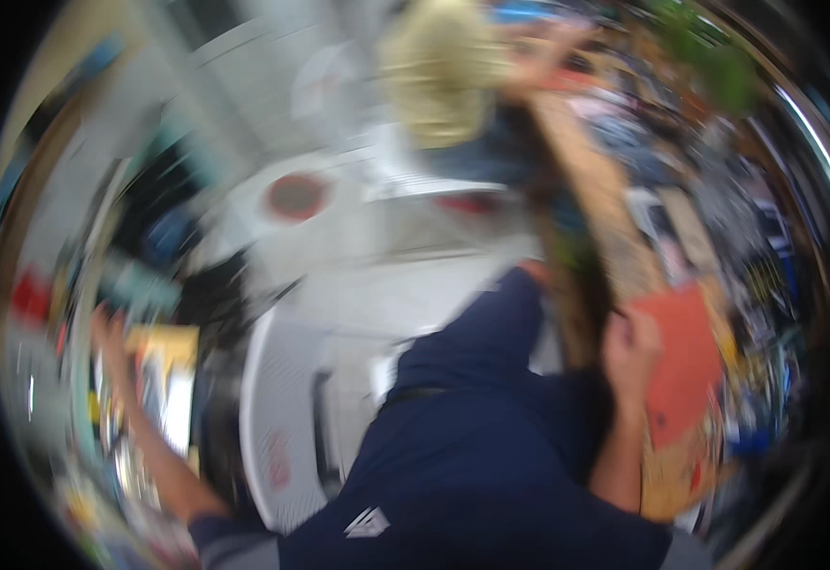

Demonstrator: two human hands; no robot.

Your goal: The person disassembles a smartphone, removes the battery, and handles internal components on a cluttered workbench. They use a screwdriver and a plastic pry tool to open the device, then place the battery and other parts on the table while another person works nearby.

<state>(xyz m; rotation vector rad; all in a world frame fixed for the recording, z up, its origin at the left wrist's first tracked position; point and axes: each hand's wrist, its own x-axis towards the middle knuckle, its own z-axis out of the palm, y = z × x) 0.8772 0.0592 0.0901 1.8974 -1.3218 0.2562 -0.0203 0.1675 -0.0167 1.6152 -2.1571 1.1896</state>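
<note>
The whole picture is smeared by motion. My left hand (111, 344) reaches out at the left, beside a yellow-edged box (170, 334) and a pale upright edge. Its fingers look stretched out and apart, and I see nothing held in them. On the right, my right hand (631, 353) rests at the near edge of a wooden workbench (614, 228), over the border of a red-orange mat (686, 356). The fingers of that hand are curled closed. A small dark spot shows at its top, but what it grips, if anything, is too blurred to name.
A white plastic chair (282, 427) stands close at my left. Ahead, another person in a yellow top (438, 71) sits at the same bench on a white seat (434, 176). A round reddish-brown thing (297, 196) is on the floor. Tools and clutter crowd the bench's far side.
</note>
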